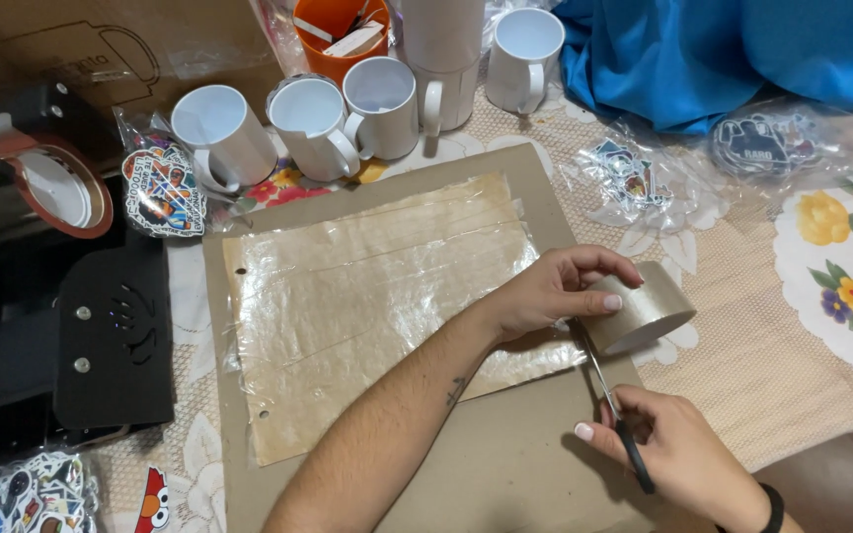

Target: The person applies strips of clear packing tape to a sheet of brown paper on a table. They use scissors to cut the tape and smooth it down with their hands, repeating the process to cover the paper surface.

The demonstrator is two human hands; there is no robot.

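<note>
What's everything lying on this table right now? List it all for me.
Tape roll: one, clear-brownish, held at the board's right edge.
Scissors: one, black handles, blades at the tape.
Cardboard board: one, brown, centre, covered with tape strips.
Mugs: five, white, behind the board.
Orange cup: one, behind the mugs.
Sticker bags: several, multicoloured, left and right.
Press machine: one, black, left.
Blue cloth: one, top right.
Left hand: holds the tape roll.
Right hand: holds the scissors.

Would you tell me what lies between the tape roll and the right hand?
In the head view, the scissors span it, from right hand up to the tape roll.
</note>
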